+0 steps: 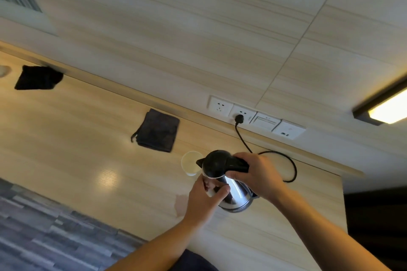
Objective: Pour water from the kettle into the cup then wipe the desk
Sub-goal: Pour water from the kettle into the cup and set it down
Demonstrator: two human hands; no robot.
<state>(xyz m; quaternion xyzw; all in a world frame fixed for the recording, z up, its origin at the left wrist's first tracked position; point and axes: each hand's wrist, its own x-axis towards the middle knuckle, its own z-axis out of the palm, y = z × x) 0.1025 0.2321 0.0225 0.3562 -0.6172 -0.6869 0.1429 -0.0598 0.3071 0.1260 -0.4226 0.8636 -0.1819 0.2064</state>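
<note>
A steel kettle (235,193) with a black lid and handle leans toward a pale paper cup (189,164) on the wooden desk (77,149). Its spout hangs over the cup's right rim. My right hand (253,171) grips the black handle from the right. My left hand (207,198) presses against the kettle's shiny body from the left and below. A folded dark grey cloth (157,131) lies flat on the desk, up and left of the cup. Whether water is flowing cannot be made out.
A black cord (286,160) loops from a wall socket (239,117) across the desk behind the kettle. A second black cloth (37,78) lies at the far left by the wall. A wet patch (181,203) marks the desk near my left wrist. Striped floor shows below the desk's front edge.
</note>
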